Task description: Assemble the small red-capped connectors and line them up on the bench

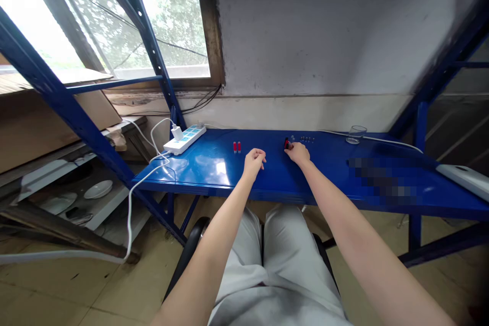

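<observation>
On the blue table (pixel 206 165), my right hand (pixel 299 154) is closed in a pinch at a small red and black piece (pixel 286 143). Its fingertips partly cover that piece, and its exact kind is too small to tell. My left hand (pixel 253 162) hovers above the table's front half with its fingers curled together; whatever is inside, if anything, is hidden. Left of it, two small red cylinders with pale lower ends stand side by side: a left red cylinder (pixel 235 147) and a right red cylinder (pixel 239 147). Several tiny metallic pieces (pixel 307 139) form a row just behind my right hand.
A white power strip (pixel 186 140) with a plugged-in cord lies at the table's left end. Toward the back right stands a clear glass dish (pixel 356 135). A pixelated dark object (pixel 384 181) and a white device (pixel 466 179) lie on the right. Blue metal posts (pixel 147 35) frame the table.
</observation>
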### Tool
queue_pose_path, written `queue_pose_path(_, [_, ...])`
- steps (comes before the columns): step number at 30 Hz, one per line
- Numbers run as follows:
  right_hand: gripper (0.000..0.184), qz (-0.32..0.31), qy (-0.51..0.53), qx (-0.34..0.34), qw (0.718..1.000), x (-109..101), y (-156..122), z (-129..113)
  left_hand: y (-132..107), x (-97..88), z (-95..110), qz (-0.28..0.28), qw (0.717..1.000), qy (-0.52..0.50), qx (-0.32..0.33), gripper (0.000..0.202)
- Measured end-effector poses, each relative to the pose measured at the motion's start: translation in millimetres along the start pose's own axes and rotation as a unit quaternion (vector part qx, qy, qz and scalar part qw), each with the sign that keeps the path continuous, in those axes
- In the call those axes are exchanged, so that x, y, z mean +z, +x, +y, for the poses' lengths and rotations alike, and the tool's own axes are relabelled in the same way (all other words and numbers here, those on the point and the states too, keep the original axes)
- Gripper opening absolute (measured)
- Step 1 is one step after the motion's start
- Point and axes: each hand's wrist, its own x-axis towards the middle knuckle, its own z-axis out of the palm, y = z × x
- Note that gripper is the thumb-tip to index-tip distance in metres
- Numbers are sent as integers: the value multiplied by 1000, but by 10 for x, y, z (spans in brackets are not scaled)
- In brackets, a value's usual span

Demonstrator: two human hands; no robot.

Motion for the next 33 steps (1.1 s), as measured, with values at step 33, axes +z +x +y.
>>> queue_pose_path(33, [22, -14, 45, 66, 997, -69, 111, 132, -9, -4, -18, 19, 999, 29, 18, 8])
